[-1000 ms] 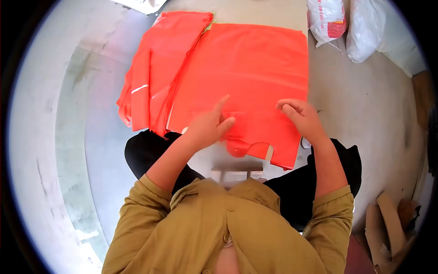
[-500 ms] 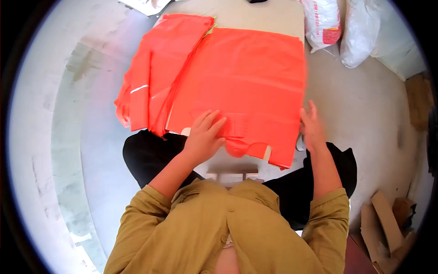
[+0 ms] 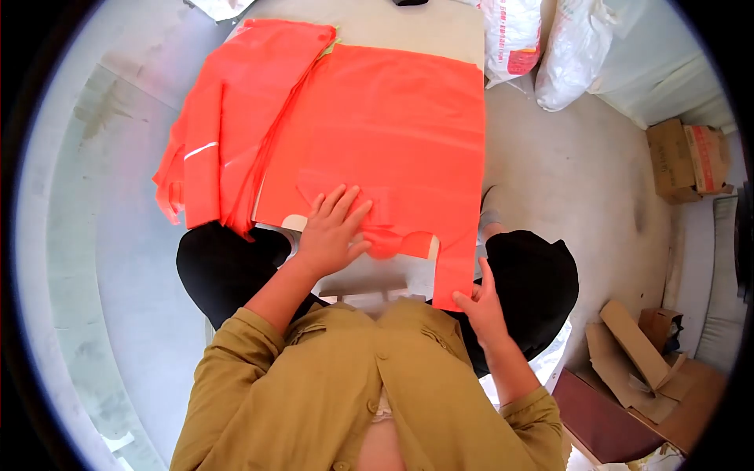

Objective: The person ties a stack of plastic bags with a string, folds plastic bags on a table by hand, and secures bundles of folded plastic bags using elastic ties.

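At the upper left of the frame lies a layered pile of orange-red plastic bags (image 3: 236,102), its right edge meeting the flat orange-red bag (image 3: 393,118) that fills the upper middle, spread on a tan board (image 3: 393,27). Just left of the lower middle, the left hand (image 3: 323,242) rests palm down by the bag's lower edge, fingers slightly spread and gripping nothing — a sound anchor if it presses evenly, since film this thin would likely skid or crease under a light touch. Just beside those fingers the film is rucked, so smoothing outward should serve better than tugging. At the bag's lower right corner a narrow handle strip (image 3: 454,275) runs down; the right hand (image 3: 482,308), well apart from the left, has its thumb at the strip's bottom corner and its index finger stretched upward. Whether other fingers pinch from beneath, I cannot tell. The strip is best kept straight and handled gently — in line with the bag's right edge. Farther over are a printed white sack (image 3: 510,35), upper right, and torn cardboard (image 3: 636,345), lower right
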Demonstrator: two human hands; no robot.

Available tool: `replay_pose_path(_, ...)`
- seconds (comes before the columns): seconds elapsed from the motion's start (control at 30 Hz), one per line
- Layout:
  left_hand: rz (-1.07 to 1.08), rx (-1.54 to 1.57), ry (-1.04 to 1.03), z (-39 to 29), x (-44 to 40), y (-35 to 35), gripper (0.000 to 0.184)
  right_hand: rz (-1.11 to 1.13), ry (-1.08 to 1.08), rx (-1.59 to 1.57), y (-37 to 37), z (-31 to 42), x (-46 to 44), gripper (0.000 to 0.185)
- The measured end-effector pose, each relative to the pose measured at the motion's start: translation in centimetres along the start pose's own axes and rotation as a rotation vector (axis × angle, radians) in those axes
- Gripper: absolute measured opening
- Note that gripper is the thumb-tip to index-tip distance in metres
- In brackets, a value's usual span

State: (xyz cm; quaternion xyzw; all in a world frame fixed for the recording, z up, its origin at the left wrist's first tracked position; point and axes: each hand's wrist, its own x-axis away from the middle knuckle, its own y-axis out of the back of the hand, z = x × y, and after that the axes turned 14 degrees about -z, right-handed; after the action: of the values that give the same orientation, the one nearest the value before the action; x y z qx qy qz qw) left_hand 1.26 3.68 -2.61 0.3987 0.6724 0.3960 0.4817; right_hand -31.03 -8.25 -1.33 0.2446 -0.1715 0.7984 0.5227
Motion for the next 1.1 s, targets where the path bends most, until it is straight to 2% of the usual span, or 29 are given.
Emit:
replay_pose_path(0.07,-0.008,0.000,-0.008,0.1,0.0,0.0,0.075,-0.005,0.085,-0.079,-0.8,0.0,1.1,0.092)
replay_pose_path(0.1,-0.012,-0.001,-0.010,0.1,0.1,-0.1,0.075,-0.037,0.126,-0.122,-1.6,0.4,1.6,0.076)
replay_pose_path(0.2,-0.018,0.023,-0.007,0.3,0.2,0.0,0.079,-0.035,0.281,0.302,-1.0,0.6,0.6,0.054)
replay_pose_path(0.3,-0.004,0.046,0.008,0.4,0.3,0.0,0.083,-0.001,0.385,0.691,-3.7,6.2,0.5,0.035)
replay_pose_path(0.4,-0.004,0.051,0.012,0.7,0.5,-0.3,0.086,0.094,0.670,0.721,-6.0,8.3,-2.5,0.033)
replay_pose_path(0.43,0.003,0.054,0.017,0.6,0.5,-0.3,0.086,0.141,0.680,0.788,-7.2,9.7,-3.1,0.032)
replay_pose_path(0.53,0.017,0.070,0.024,0.7,0.3,-0.2,0.087,0.279,0.393,0.733,-10.4,11.9,-5.8,0.033)
replay_pose_path(0.57,0.015,0.080,0.028,0.7,0.3,-0.2,0.088,0.328,0.465,0.793,-10.9,11.6,-7.4,0.029)
replay_pose_path(0.67,0.024,0.108,0.049,0.6,0.1,0.0,0.089,0.359,0.109,0.495,-13.7,11.2,-10.1,0.030)
replay_pose_path(0.87,0.024,0.154,0.055,0.7,0.0,0.4,0.088,0.378,0.147,0.499,-13.9,10.3,-11.5,0.036)
replay_pose_path(0.97,0.006,0.135,0.044,0.5,0.0,0.1,0.085,0.393,0.434,0.554,-13.2,7.4,-12.7,0.038)
replay_pose_path(1.07,-0.027,0.146,0.064,0.7,0.2,-0.6,0.081,0.433,0.365,0.617,-13.6,8.5,-11.4,0.041)
replay_pose_path(1.1,-0.038,0.156,0.074,0.7,0.3,-0.7,0.080,0.423,0.446,0.646,-13.6,8.3,-11.4,0.042)
